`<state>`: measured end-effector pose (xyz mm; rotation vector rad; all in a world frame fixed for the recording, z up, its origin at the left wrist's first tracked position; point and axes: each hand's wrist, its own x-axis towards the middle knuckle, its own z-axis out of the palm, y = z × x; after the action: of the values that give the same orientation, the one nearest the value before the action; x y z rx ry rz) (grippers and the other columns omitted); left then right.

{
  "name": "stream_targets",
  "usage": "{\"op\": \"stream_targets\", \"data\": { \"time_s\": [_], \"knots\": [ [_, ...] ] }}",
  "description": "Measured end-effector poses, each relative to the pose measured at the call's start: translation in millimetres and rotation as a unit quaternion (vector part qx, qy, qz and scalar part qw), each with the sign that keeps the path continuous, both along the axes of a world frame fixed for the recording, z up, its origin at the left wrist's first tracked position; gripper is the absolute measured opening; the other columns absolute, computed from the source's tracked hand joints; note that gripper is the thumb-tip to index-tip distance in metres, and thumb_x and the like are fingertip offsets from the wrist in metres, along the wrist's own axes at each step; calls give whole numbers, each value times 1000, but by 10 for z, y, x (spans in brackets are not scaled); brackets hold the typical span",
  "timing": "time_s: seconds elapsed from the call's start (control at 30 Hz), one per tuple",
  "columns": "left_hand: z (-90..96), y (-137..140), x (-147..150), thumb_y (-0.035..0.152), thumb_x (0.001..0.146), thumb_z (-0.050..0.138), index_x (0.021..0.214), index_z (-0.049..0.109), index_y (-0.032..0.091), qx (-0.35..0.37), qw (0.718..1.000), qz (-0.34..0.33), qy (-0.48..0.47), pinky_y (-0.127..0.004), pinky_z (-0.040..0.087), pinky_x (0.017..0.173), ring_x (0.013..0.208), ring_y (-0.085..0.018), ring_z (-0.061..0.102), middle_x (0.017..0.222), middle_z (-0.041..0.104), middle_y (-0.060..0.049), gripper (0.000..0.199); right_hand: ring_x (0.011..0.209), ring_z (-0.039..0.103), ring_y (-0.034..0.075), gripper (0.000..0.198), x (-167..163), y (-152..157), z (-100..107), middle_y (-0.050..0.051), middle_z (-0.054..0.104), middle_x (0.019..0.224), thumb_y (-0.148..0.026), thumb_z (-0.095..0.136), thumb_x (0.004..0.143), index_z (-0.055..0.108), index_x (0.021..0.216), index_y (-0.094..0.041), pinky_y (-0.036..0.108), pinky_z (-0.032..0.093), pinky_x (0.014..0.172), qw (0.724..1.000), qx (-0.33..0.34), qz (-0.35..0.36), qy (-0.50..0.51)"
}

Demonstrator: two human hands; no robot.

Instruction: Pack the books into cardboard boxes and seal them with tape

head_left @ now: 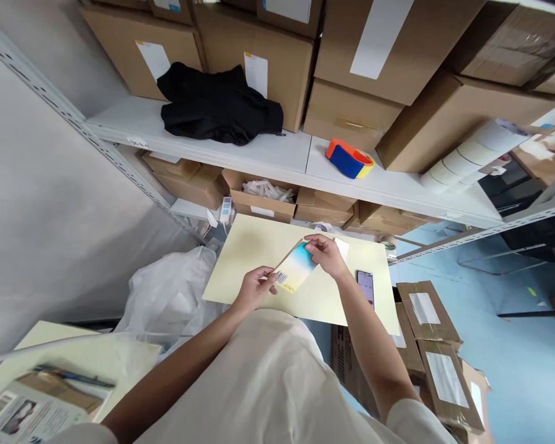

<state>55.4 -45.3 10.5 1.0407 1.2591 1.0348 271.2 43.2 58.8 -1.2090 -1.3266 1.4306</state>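
Held between both hands over the pale yellow tabletop (240,246) is a flat printed carton (298,267), fading from blue to white to yellow. A barcode shows near its lower left end, and a brown edge runs along its upper left side. My left hand (257,287) pinches the lower left end, thumb on the printed face. The fingers of my right hand (326,254) are closed at the blue upper end. Just beyond my right hand lies a white piece of paper (341,248). A phone (365,287) with a lit screen rests on the tabletop to the right.
Above the table, a grey shelf (287,151) bears cardboard boxes, a black garment (219,105), coloured bands (349,159) and white rolls (474,154). An open box (263,200) stands behind the table. Clear plastic (169,293) bulges at left; labelled cartons (444,376) are stacked at right.
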Motion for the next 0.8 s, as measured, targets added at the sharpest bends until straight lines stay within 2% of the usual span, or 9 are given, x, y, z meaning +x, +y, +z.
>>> {"op": "stream_targets", "data": {
  "time_s": [0.13, 0.23, 0.37, 0.57, 0.8],
  "knots": [
    [1, -31, 150, 54, 71, 70, 81, 68, 17, -12, 999, 42, -22, -29, 53, 60, 53, -14, 63, 75, 70, -4, 39, 60, 58, 11, 45, 177, -152, -19, 1, 65, 78, -51, 74, 68, 67, 100, -20, 24, 46, 53, 999, -44, -12, -12],
    [16, -40, 249, 57, 66, 74, 86, 69, 16, -27, 997, 46, -60, -33, 56, 68, 64, -18, 67, 84, 73, -7, 46, 59, 57, 10, 43, 297, -291, -76, 0, 64, 75, -54, 73, 68, 68, 93, -20, 25, 49, 57, 996, -59, -63, -1],
    [-4, -73, 345, 60, 61, 77, 89, 68, 17, -46, 993, 71, -83, -36, 55, 81, 81, -23, 71, 87, 75, -9, 52, 63, 55, 10, 41, 391, -384, -148, 2, 66, 83, -54, 72, 68, 69, 91, -20, 27, 52, 61, 992, -58, -115, 4],
    [-95, -168, 443, 61, 59, 78, 87, 68, 16, -93, 988, 68, -106, -37, 54, 82, 81, -24, 72, 85, 75, -9, 54, 66, 57, 12, 41, 484, -410, -255, 3, 69, 86, -52, 71, 69, 70, 96, -20, 28, 53, 63, 990, -67, -124, -11],
    [-97, -237, 472, 61, 56, 79, 89, 68, 16, -104, 984, 75, -124, -40, 53, 87, 82, -24, 72, 87, 75, -9, 57, 65, 58, 12, 48, 515, -456, -353, 4, 71, 91, -51, 72, 68, 69, 104, -19, 30, 53, 64, 988, -77, -136, -13]
  ]
}}
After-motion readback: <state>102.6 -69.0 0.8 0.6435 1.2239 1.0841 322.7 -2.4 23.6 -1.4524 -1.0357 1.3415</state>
